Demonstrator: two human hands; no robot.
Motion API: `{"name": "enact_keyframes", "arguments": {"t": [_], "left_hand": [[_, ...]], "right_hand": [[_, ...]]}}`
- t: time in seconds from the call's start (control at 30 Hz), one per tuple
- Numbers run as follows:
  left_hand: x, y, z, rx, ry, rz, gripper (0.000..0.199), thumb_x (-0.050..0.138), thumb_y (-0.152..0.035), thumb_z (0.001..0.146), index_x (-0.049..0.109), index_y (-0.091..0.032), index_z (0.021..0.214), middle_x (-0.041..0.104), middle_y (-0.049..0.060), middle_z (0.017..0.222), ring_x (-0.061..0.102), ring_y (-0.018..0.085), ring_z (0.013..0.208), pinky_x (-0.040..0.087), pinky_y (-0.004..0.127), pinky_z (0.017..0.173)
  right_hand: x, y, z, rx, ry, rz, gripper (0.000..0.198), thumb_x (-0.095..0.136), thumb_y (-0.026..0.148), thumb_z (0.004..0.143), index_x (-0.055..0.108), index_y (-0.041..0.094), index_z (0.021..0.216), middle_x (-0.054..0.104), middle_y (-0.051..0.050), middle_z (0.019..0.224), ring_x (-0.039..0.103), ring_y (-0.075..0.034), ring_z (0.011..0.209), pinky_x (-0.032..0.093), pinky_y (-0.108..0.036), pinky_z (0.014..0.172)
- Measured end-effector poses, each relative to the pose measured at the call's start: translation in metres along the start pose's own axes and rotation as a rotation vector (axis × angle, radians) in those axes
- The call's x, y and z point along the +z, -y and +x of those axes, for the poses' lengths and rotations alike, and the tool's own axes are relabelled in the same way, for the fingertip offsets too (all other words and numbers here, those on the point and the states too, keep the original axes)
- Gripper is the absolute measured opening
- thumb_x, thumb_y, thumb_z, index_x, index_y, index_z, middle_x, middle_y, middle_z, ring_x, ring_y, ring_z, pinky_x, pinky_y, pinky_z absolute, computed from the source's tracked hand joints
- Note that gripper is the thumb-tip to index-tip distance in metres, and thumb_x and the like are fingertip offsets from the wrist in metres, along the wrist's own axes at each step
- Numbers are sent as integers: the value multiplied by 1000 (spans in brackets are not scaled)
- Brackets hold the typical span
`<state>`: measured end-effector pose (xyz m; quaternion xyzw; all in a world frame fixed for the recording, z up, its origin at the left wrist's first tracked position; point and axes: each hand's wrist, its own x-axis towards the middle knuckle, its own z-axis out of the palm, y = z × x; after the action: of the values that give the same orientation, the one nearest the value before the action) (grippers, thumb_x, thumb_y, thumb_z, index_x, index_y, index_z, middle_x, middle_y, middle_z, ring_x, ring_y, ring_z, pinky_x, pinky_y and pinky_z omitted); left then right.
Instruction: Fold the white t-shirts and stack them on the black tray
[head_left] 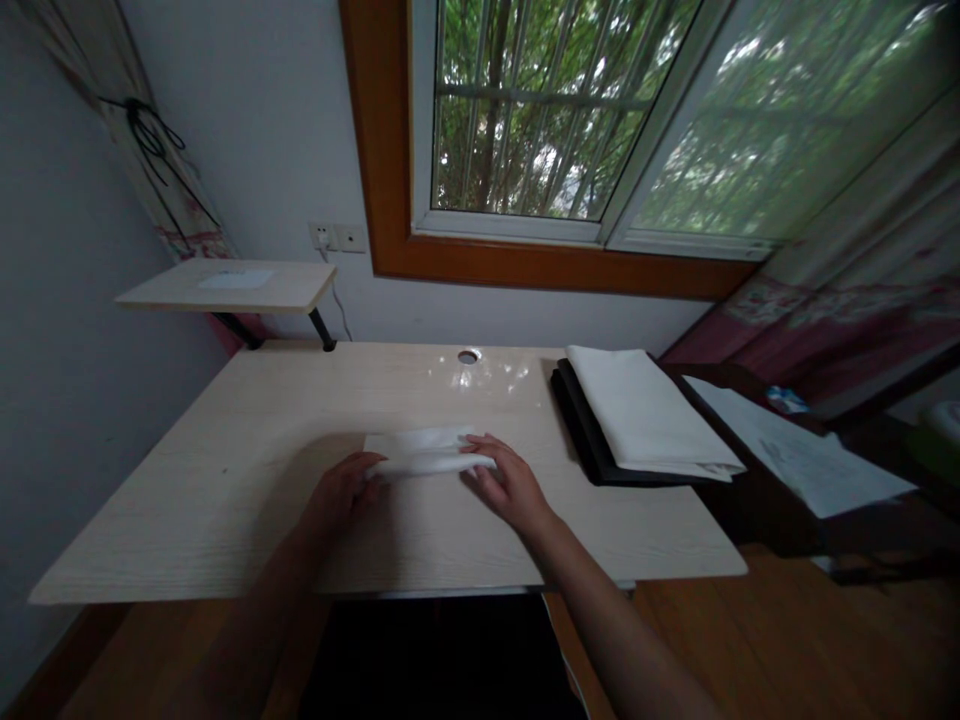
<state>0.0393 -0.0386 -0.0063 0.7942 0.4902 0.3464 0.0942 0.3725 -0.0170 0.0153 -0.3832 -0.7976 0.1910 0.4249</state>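
Over the middle of the desk, a small white sheet of paper (429,464) is partly folded, its near edge curled up into a long rounded fold. My left hand (346,488) grips the fold's left end, its fingers bent and in shadow. At the opposite end, my right hand (510,482) pinches the fold, thumb beneath and fingers on top. The flat far part of the sheet rests on the desk. Whether it is plain paper or tissue is hard to tell.
The pale wooden desk (247,500) has a round cable hole (469,357) near its back. Folded white cloth (637,405) lies on black folded material (577,430) at right. A raised shelf (292,288) stands back left. Beyond the right side is a dark surface with a paper sheet (802,455).
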Motion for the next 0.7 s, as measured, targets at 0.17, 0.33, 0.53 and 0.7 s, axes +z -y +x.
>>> {"name": "enact_keyframes", "arguments": {"t": [0.17, 0.33, 0.53, 0.7], "left_hand": [[-10, -15, 11, -120, -266, -63, 31, 54, -37, 94, 58, -21, 120, 68, 9, 109, 68, 22, 95, 59, 37, 82], [-32, -38, 48, -293, -216, -254, 42, 51, -45, 96, 52, -23, 132, 64, 6, 110, 63, 16, 84, 54, 31, 74], [-16, -21, 77, -494, -3, -402, 40, 51, -50, 94, 59, -20, 121, 69, 3, 94, 66, 19, 86, 53, 33, 76], [12, 4, 85, -402, -132, -211, 26, 51, -31, 90, 64, -20, 110, 70, 9, 110, 68, 23, 96, 55, 44, 92]], "right_hand": [[6, 10, 6, 300, -123, 179, 23, 56, 46, 96, 61, 24, 102, 66, -1, 77, 62, -17, 67, 52, -27, 59], [3, 19, 36, 422, -276, 384, 28, 63, 45, 91, 55, 25, 110, 60, 2, 81, 57, -15, 68, 47, -24, 57], [13, -21, 55, 525, -163, 410, 44, 62, 42, 88, 50, 25, 127, 63, 3, 78, 58, -15, 60, 45, -23, 50], [24, -44, 54, 449, -195, -14, 46, 57, 34, 91, 51, 23, 135, 69, -6, 97, 67, -20, 78, 56, -34, 73]]}}
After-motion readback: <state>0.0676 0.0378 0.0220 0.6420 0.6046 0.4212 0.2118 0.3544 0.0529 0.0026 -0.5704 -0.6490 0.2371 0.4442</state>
